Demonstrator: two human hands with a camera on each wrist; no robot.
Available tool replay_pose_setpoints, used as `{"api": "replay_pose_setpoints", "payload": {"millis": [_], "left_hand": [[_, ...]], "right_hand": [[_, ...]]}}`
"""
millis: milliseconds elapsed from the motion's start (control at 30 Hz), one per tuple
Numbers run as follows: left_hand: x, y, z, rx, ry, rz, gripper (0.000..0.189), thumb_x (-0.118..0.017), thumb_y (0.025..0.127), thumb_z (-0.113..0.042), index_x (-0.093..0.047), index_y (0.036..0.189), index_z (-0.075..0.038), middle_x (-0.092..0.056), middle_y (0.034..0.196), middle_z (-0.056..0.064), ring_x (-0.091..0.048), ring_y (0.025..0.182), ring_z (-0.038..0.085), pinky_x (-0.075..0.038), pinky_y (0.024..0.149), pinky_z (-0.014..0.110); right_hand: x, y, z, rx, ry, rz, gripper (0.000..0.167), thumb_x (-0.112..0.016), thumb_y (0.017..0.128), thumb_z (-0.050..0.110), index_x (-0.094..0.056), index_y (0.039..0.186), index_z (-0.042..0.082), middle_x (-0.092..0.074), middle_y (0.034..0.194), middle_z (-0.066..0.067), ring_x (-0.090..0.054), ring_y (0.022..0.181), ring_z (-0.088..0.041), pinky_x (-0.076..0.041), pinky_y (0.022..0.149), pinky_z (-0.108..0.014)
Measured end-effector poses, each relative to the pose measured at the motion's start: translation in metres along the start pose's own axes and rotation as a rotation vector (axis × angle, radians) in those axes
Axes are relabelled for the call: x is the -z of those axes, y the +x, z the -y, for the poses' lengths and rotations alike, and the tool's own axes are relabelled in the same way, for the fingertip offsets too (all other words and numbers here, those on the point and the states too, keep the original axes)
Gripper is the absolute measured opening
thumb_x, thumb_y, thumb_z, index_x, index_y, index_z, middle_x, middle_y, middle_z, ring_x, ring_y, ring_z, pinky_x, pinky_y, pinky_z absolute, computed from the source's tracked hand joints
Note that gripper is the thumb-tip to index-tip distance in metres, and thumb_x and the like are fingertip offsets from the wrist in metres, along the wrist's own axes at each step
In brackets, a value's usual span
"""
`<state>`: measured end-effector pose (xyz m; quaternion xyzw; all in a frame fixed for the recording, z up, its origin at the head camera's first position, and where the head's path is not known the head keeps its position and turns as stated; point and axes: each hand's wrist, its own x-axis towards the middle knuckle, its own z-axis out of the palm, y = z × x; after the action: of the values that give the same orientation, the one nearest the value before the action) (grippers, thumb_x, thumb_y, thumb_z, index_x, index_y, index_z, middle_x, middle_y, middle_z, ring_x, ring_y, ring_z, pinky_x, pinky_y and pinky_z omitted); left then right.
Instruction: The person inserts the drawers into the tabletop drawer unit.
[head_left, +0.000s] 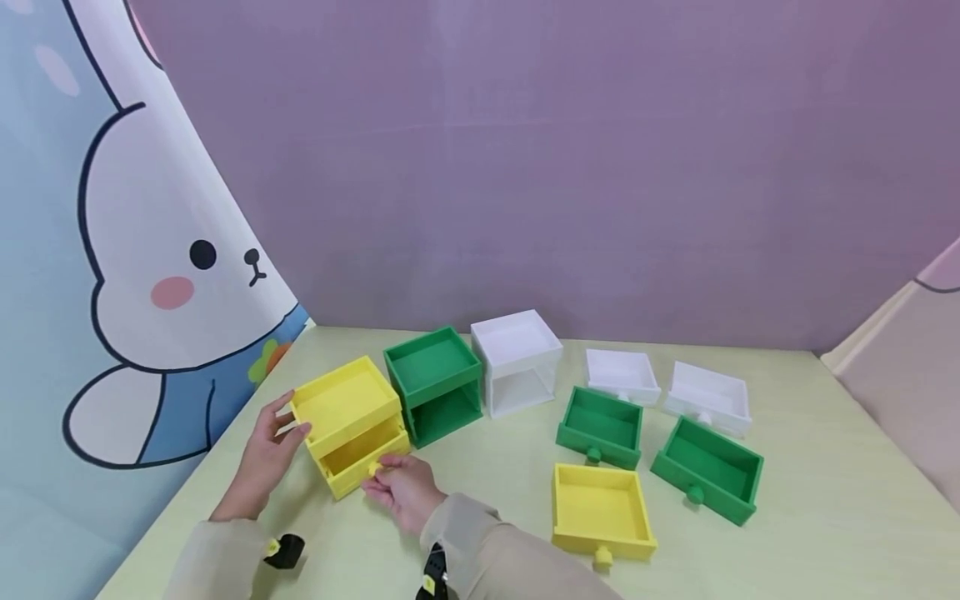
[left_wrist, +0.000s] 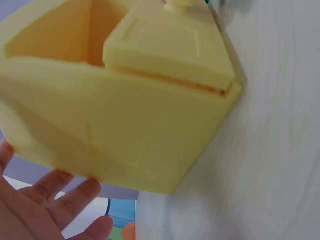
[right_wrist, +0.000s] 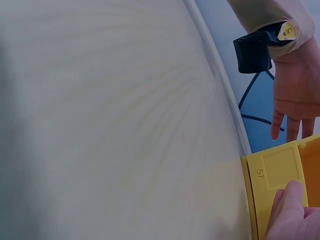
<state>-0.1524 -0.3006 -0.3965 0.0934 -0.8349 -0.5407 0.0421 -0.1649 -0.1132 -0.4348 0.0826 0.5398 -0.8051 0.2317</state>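
Note:
A small yellow cabinet (head_left: pixel 341 404) stands at the left of the table, its upper bay without a drawer. A yellow drawer (head_left: pixel 349 481) sits in the lower bay, its front nearly level with the cabinet's. My right hand (head_left: pixel 408 492) pinches this drawer's round knob (head_left: pixel 374 469), mostly hidden by fingers. In the right wrist view, the thumb lies against the drawer front (right_wrist: pixel 275 167), marked 57. At the cabinet's left side is my left hand (head_left: pixel 272 450), fingers spread and fairly straight, fingertips against the wall (left_wrist: pixel 115 130) in the left wrist view.
Right of the yellow cabinet stand a green cabinet (head_left: pixel 435 364) and a white cabinet (head_left: pixel 517 343) with open fronts. Farther right lie a loose yellow drawer (head_left: pixel 603 504), two green drawers (head_left: pixel 600 427) and two white drawers (head_left: pixel 621 371). A purple backdrop (head_left: pixel 562 183) rises behind.

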Motion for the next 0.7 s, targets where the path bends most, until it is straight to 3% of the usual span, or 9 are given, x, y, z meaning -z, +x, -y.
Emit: {"api": "replay_pose_setpoints", "payload": {"millis": [200, 367, 500, 600, 700], "left_hand": [[0.002, 0.001, -0.001, -0.010, 0.016, 0.007, 0.067, -0.046, 0.102, -0.021, -0.004, 0.153, -0.006, -0.021, 0.145, 0.032, -0.034, 0.129, 0.048, -0.030, 0.103, 0.053], [-0.005, 0.005, -0.001, -0.015, -0.005, 0.035, 0.067, -0.043, 0.103, -0.022, -0.001, 0.153, -0.007, -0.017, 0.148, 0.031, -0.031, 0.131, 0.047, -0.028, 0.105, 0.055], [-0.006, 0.004, 0.000, 0.025, -0.027, 0.017, 0.069, -0.042, 0.103, -0.022, 0.003, 0.154, -0.012, -0.012, 0.151, 0.031, -0.026, 0.133, 0.047, -0.026, 0.106, 0.055], [-0.003, 0.002, 0.002, 0.048, -0.042, 0.003, 0.069, -0.042, 0.103, -0.022, 0.004, 0.155, -0.015, -0.010, 0.153, 0.031, -0.025, 0.134, 0.048, -0.025, 0.106, 0.056], [-0.002, 0.002, 0.002, 0.065, -0.051, 0.003, 0.070, -0.042, 0.103, -0.023, 0.005, 0.155, -0.018, -0.007, 0.155, 0.029, -0.022, 0.135, 0.047, -0.024, 0.107, 0.056]], "right_hand": [[-0.001, 0.002, -0.001, 0.019, 0.007, 0.010, 0.016, -0.051, 0.090, -0.013, -0.055, 0.105, -0.009, -0.062, 0.096, -0.020, -0.065, 0.082, -0.022, -0.052, 0.082, -0.036], [0.008, 0.001, 0.002, 0.016, 0.001, 0.007, 0.019, -0.052, 0.091, -0.011, -0.057, 0.108, -0.010, -0.062, 0.093, -0.019, -0.065, 0.080, -0.021, -0.053, 0.081, -0.035], [0.019, -0.014, 0.012, -0.021, -0.085, 0.126, 0.026, -0.052, 0.093, -0.006, -0.058, 0.118, -0.009, -0.065, 0.092, -0.021, -0.065, 0.076, -0.018, -0.053, 0.080, -0.033], [0.035, -0.033, 0.024, -0.036, -0.203, 0.264, 0.028, -0.053, 0.094, -0.002, -0.058, 0.121, -0.008, -0.067, 0.094, -0.022, -0.067, 0.078, -0.020, -0.053, 0.079, -0.034], [0.056, -0.052, 0.037, -0.058, -0.328, 0.347, 0.028, -0.057, 0.095, 0.004, -0.060, 0.120, -0.006, -0.069, 0.093, -0.019, -0.069, 0.081, -0.021, -0.054, 0.077, -0.033]]}}
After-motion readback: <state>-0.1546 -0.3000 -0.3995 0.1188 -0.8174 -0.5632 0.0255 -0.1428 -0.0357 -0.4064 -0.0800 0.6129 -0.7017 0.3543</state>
